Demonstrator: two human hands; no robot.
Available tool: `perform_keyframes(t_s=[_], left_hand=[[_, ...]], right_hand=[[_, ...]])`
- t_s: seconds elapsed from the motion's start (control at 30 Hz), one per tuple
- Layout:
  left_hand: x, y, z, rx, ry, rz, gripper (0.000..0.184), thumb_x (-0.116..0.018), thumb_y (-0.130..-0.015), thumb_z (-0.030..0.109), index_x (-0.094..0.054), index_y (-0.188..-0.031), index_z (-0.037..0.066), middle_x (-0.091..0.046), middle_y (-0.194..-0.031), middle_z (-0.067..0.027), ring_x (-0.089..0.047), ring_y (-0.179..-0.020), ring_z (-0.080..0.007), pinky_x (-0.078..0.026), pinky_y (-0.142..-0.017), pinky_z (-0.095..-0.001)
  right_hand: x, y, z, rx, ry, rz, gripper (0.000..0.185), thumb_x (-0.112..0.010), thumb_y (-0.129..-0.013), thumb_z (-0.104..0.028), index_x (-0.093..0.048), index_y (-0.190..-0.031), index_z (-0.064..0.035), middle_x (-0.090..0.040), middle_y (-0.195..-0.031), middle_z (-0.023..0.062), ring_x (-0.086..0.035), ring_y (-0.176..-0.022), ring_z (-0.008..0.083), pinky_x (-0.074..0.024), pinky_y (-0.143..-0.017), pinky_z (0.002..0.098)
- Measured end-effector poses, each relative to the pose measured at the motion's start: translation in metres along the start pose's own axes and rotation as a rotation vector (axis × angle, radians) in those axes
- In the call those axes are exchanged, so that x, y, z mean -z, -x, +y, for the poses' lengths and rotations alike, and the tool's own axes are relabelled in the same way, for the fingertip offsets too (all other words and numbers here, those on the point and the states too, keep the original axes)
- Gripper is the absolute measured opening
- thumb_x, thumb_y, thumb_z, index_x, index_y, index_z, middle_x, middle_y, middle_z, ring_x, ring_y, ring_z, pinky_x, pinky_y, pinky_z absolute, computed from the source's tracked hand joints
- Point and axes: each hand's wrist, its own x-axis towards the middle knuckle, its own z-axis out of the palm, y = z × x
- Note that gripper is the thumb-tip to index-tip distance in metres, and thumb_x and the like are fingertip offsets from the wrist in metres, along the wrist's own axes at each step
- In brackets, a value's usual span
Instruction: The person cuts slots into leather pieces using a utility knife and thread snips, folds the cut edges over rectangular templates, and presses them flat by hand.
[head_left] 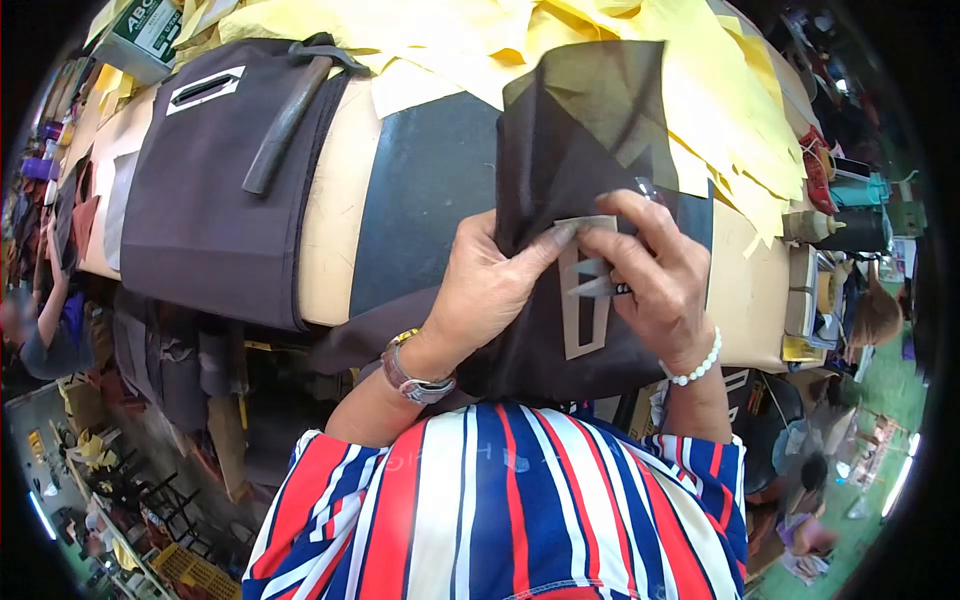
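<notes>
My left hand (487, 290) pinches the dark brown fabric (555, 150) and the top edge of a beige rectangular frame patch (584, 350) between thumb and fingers. The patch has a long slot and lies on the fabric. My right hand (660, 275) is closed around small snips (592, 288), their two pointed blades showing apart over the slot. Its fingertips meet the patch's top edge beside my left thumb. Above both hands the fabric stands up, thin and partly see-through. What the fingertips hold at the edge is partly hidden.
To the left, a stack of dark fabric pieces (215, 220) bears a hammer (285, 125) and a slotted patch (205, 90). A dark mat (420, 190) lies under the work. Yellow sheets (440, 40) cover the far side, near a green box (140, 35). Another person (45, 325) is far left.
</notes>
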Motion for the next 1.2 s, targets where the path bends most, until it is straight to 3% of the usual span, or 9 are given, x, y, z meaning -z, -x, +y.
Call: perform_keyframes(t_s=[0.3,0.43,0.63,0.7,0.8,0.97,1.0,1.1,1.2], left_hand=[[0.005,0.000,0.004,0.162,0.281,-0.098,0.020,-0.062,-0.088,0.011,-0.063,-0.102,-0.003,-0.066,-0.095,-0.0049,-0.060,-0.082,-0.0075,-0.049,-0.075,-0.0222],[0.012,-0.001,-0.007,0.212,0.123,0.053,0.025,-0.060,-0.086,0.008,-0.060,-0.109,-0.002,-0.067,-0.097,-0.0073,-0.064,-0.087,-0.0135,-0.051,-0.079,-0.0265],[0.040,-0.013,0.027,-0.164,0.097,0.279,0.024,-0.063,-0.085,0.008,-0.061,-0.107,-0.004,-0.067,-0.099,-0.0090,-0.063,-0.090,-0.0163,-0.046,-0.088,-0.0290],[0.065,-0.014,0.034,-0.115,-0.061,0.464,0.056,-0.067,-0.078,0.005,-0.044,-0.128,-0.004,-0.061,-0.114,-0.0130,-0.056,-0.109,-0.0278,-0.034,-0.103,-0.0375],[0.084,-0.020,0.053,-0.773,-1.461,0.573,0.074,-0.072,-0.073,0.009,-0.034,-0.135,-0.002,-0.047,-0.130,-0.0209,-0.039,-0.126,-0.0342,-0.026,-0.108,-0.0408],[0.040,-0.039,0.101,-0.531,-1.736,-0.777,0.077,-0.075,-0.064,0.015,-0.042,-0.133,0.012,-0.040,-0.139,-0.0115,-0.021,-0.137,-0.0329,-0.017,-0.110,-0.0519],[0.036,-0.045,0.105,-0.570,-1.690,-0.967,0.055,-0.074,-0.066,0.016,-0.055,-0.117,0.007,-0.055,-0.120,-0.0148,-0.041,-0.124,-0.0330,-0.022,-0.110,-0.0485],[0.033,-0.073,0.131,0.039,-1.635,-1.165,0.033,-0.071,-0.070,0.016,-0.063,-0.099,0.002,-0.062,-0.090,-0.0161,-0.057,-0.097,-0.0343,-0.038,-0.098,-0.0433],[0.087,-0.092,0.194,0.119,-1.808,-0.763,0.022,-0.068,-0.075,0.016,-0.060,-0.083,-0.003,-0.057,-0.068,-0.0159,-0.046,-0.058,-0.0231,-0.041,-0.057,-0.0335]], right_hand=[[-0.013,-0.017,-0.006,-0.742,-0.691,-0.033,0.006,-0.064,-0.079,-0.003,-0.061,-0.082,0.0021,-0.062,-0.072,0.0063,-0.058,-0.055,0.0121,-0.0461,-0.049,0.0233],[-0.026,-0.019,0.002,-0.710,-0.615,0.181,0.012,-0.061,-0.085,-0.007,-0.064,-0.090,0.0042,-0.062,-0.074,0.0054,-0.056,-0.055,0.0071,-0.0466,-0.045,0.0202],[-0.004,0.029,0.001,-0.916,-0.687,-0.125,0.038,-0.069,-0.080,-0.015,-0.059,-0.111,0.0049,-0.062,-0.101,0.0092,-0.055,-0.091,0.0110,-0.0449,-0.079,0.0262],[-0.012,0.046,0.005,-1.016,-0.911,-0.372,0.034,-0.068,-0.078,-0.009,-0.060,-0.108,0.0052,-0.066,-0.096,0.0109,-0.059,-0.088,0.0134,-0.0451,-0.080,0.0271],[-0.015,0.044,-0.005,-0.740,-0.714,-0.332,0.024,-0.063,-0.076,0.000,-0.060,-0.100,0.0033,-0.065,-0.085,0.0121,-0.062,-0.074,0.0204,-0.0472,-0.070,0.0285],[-0.008,0.012,-0.024,-0.284,-0.563,-0.248,0.021,-0.060,-0.069,0.006,-0.059,-0.089,0.0005,-0.059,-0.079,0.0142,-0.060,-0.067,0.0320,-0.0475,-0.059,0.0328],[-0.005,0.009,-0.026,-0.268,-0.594,-0.246,0.027,-0.061,-0.066,0.008,-0.060,-0.092,0.0002,-0.060,-0.080,0.0140,-0.061,-0.069,0.0306,-0.0482,-0.061,0.0329],[0.000,0.010,-0.024,-0.353,-0.609,-0.152,0.029,-0.062,-0.069,0.006,-0.061,-0.097,-0.0004,-0.062,-0.083,0.0143,-0.062,-0.069,0.0294,-0.0492,-0.061,0.0321],[-0.014,0.027,-0.005,-0.631,-0.517,0.011,0.022,-0.057,-0.086,-0.008,-0.061,-0.106,0.0014,-0.064,-0.084,0.0108,-0.060,-0.067,0.0160,-0.0474,-0.060,0.0263]])
